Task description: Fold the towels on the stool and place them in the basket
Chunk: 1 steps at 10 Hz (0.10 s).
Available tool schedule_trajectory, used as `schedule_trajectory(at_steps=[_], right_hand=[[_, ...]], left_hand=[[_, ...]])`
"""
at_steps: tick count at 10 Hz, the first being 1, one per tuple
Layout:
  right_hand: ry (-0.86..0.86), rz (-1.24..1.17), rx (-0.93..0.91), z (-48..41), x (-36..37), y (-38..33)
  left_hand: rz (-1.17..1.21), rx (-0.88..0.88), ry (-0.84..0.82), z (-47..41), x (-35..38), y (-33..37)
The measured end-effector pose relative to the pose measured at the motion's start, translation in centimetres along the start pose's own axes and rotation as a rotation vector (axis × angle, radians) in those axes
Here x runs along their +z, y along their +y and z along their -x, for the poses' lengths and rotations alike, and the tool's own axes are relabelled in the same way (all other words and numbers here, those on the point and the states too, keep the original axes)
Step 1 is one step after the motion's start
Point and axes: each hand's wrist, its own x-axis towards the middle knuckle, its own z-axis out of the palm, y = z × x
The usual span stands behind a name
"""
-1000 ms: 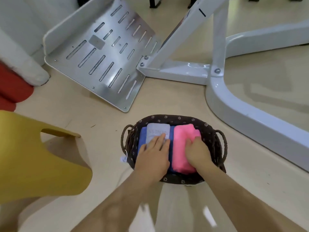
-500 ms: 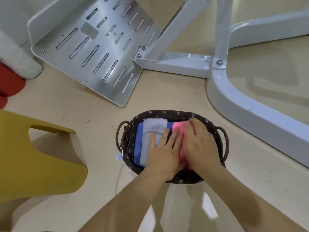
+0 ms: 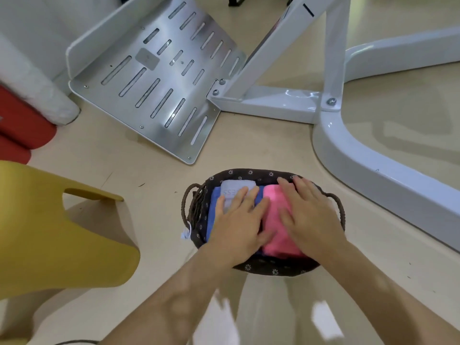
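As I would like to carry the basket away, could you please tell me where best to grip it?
Grip the basket by its rope handles, coming in from each end; they loop clear of the rim, while towels fill the inside.

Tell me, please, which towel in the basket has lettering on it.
The pale grey towel, lying on the blue towel at the left of the basket; the blue and pink towels show no lettering.
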Motion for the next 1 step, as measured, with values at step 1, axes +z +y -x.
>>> schedule_trajectory(at_steps=[1], right_hand=[[0.186, 0.028, 0.134, 0.93, -1.70, 0.07]], left_hand=[[0.072, -0.162, 0.347, 1.69, -0.75, -2.41]])
